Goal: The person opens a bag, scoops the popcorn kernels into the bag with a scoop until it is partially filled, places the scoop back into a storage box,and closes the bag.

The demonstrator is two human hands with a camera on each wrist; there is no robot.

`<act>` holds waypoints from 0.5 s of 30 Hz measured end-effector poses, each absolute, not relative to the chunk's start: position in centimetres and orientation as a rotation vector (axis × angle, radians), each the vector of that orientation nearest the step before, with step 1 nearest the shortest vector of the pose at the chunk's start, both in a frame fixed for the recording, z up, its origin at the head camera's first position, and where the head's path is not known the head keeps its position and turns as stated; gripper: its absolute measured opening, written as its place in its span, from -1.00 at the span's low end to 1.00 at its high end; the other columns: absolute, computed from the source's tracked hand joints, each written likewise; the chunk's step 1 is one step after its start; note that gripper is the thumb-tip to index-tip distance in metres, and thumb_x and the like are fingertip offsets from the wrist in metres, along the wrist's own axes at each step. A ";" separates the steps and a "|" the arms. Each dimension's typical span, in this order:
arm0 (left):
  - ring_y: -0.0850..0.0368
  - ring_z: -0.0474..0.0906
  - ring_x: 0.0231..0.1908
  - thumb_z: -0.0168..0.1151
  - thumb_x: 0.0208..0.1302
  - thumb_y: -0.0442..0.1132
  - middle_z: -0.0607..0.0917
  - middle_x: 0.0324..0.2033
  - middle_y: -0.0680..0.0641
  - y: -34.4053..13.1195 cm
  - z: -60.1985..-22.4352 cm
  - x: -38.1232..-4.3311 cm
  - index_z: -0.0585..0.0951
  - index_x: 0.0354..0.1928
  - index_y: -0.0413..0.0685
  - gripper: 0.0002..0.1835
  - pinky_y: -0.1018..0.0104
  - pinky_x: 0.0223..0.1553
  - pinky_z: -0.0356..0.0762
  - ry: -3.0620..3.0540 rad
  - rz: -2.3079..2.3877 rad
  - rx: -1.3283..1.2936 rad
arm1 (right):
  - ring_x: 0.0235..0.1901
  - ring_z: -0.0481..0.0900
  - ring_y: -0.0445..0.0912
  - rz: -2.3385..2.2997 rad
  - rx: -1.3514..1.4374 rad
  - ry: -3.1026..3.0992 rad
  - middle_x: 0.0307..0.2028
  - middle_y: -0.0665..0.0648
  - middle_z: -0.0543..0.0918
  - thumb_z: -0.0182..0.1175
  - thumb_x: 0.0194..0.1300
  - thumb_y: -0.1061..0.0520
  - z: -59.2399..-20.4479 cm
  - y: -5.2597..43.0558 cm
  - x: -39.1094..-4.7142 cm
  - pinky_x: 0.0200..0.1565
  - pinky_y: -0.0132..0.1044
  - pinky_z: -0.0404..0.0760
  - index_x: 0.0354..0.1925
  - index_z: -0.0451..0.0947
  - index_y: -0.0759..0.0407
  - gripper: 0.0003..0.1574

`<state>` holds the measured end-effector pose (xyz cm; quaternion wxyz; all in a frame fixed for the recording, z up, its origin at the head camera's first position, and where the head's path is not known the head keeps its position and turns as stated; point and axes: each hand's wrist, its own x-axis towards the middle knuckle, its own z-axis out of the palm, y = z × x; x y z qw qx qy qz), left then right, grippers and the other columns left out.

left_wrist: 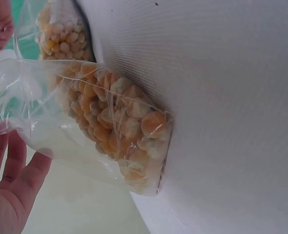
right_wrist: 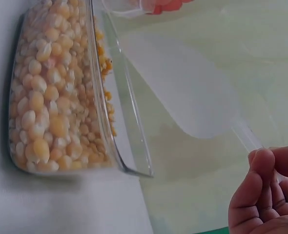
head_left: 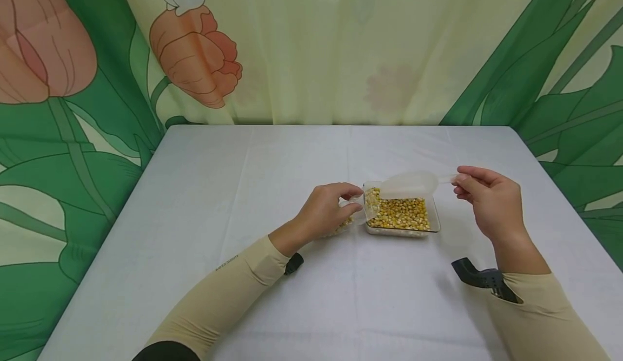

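Observation:
My left hand (head_left: 328, 209) grips the mouth of a clear plastic bag (left_wrist: 110, 122) with corn kernels in its lower part. The bag's bottom rests on the table, just left of a rectangular glass container (head_left: 436, 223) full of yellow corn kernels (head_left: 401, 214). In my right hand (head_left: 494, 198), thumb and fingers pinch the thin handle of a translucent white scoop (right_wrist: 183, 87). The scoop's bowl is above the container's back part, its tip pointing left toward the bag. Whether kernels lie in the scoop is hidden by its wall.
A white cloth covers the table (head_left: 272, 161). Behind it hangs a pale curtain (head_left: 316, 52) printed with flowers and green leaves. Dark wrist mounts (head_left: 479, 277) sit at both sleeve cuffs.

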<state>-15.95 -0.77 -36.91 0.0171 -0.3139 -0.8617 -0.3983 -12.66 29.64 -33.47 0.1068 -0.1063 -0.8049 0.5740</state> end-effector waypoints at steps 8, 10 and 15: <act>0.12 0.64 -0.03 0.38 0.32 -0.24 0.74 -0.04 -0.02 -0.7 -36.8 -15.9 0.70 0.07 -0.15 -0.69 0.34 0.00 0.55 -2.718 -1.254 -0.958 | -0.40 0.59 -0.36 1.401 -0.423 -2.531 -0.39 -0.33 0.61 0.15 0.49 0.00 -33.0 30.9 -12.0 -0.29 -0.64 0.55 0.25 0.48 0.39 -0.43; 0.12 0.64 -0.03 0.38 0.33 -0.24 0.74 -0.04 -0.02 -0.6 -36.8 -15.9 0.69 0.07 -0.15 -0.69 0.34 0.00 0.55 -2.718 -1.258 -0.959 | -0.42 0.58 -0.39 1.339 -0.419 -2.541 -0.42 -0.36 0.58 0.15 0.49 -0.01 -32.7 31.0 -11.7 -0.32 -0.64 0.54 0.24 0.49 0.39 -0.43; 0.12 0.64 -0.04 0.38 0.32 -0.26 0.74 -0.04 -0.03 -0.5 -36.9 -15.9 0.70 0.06 -0.15 -0.70 0.35 0.00 0.55 -2.708 -1.256 -0.962 | -0.47 0.53 -0.48 1.119 -0.364 -2.567 -0.47 -0.40 0.52 0.14 0.49 0.01 -32.2 30.9 -11.0 -0.42 -0.62 0.49 0.17 0.58 0.38 -0.48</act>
